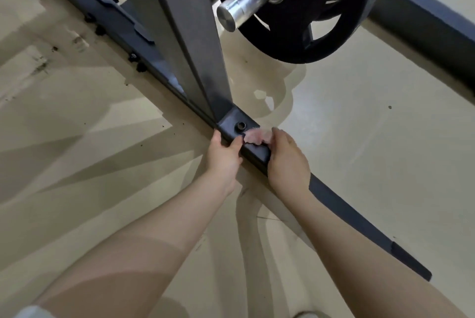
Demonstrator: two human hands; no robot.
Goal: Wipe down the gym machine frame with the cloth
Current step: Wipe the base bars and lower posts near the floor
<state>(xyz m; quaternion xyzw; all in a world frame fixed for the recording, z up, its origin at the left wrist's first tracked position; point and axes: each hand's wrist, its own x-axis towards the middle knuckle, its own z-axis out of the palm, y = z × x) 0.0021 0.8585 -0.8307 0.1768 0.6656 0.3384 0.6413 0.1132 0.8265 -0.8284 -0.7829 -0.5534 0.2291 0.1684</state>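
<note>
One small pink fluffy cloth sits bunched on top of the dark grey steel base rail of the gym machine frame, just beside the single black bolt head at the foot of the one grey upright post. One black rubber weight plate hangs above on a polished silver steel sleeve; a second grey rail crosses the far right corner.

The floor is smooth, pale beige and glossy — scuffed with dark specks at the left, streaked with long shadows of my arms and the frame.

My right hand reaches down over the rail, its fingers curled and pinching the cloth against the metal. My left hand grips the rail's near edge just beside the cloth, thumb on top and fingers wrapped down the side — both forearms stretched forward and bare, a white sleeve edge showing at the lower left.
</note>
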